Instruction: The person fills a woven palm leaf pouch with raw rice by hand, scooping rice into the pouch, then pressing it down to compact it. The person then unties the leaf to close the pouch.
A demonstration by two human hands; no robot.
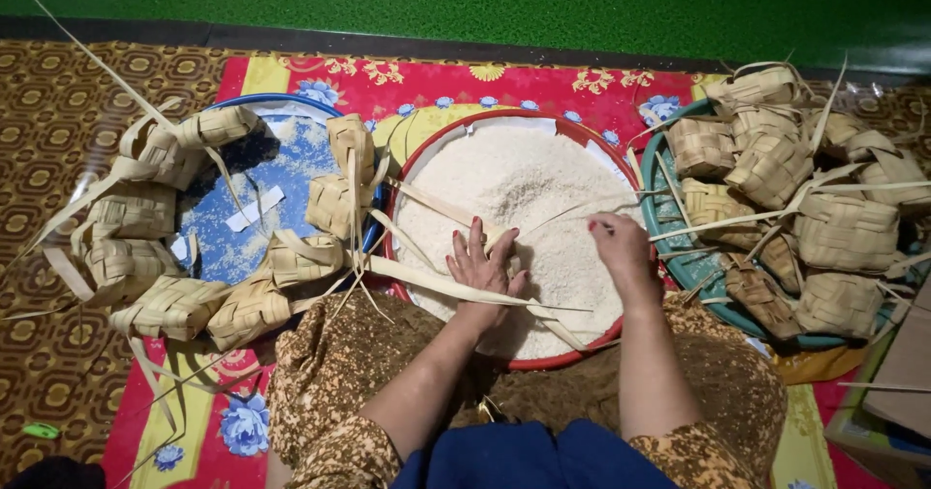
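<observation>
The left hand (482,268) lies flat on the heap of white rice (524,208), fingers spread and pressing a woven palm-leaf pouch (502,248) down into the grains — only a corner of the pouch shows past the fingers, with its long leaf strips trailing out over the rim toward the lap. The right hand (621,246) rests just beside it on the rice, fingers curled together as if pinching grains, though what it grips, if anything, cannot be told. The rice fills a round red-rimmed tray (582,132) set on a patterned red floor mat (407,81). To the left sits a blue basin (252,198) dusted with rice, ringed by woven pouches (175,305) whose strips stick out in all directions. To the right, a teal basin (679,268) holds a tall pile of more woven pouches (805,188) — stacked well above its rim. The person's knees, in brown patterned cloth, touch the near edge of the tray.
</observation>
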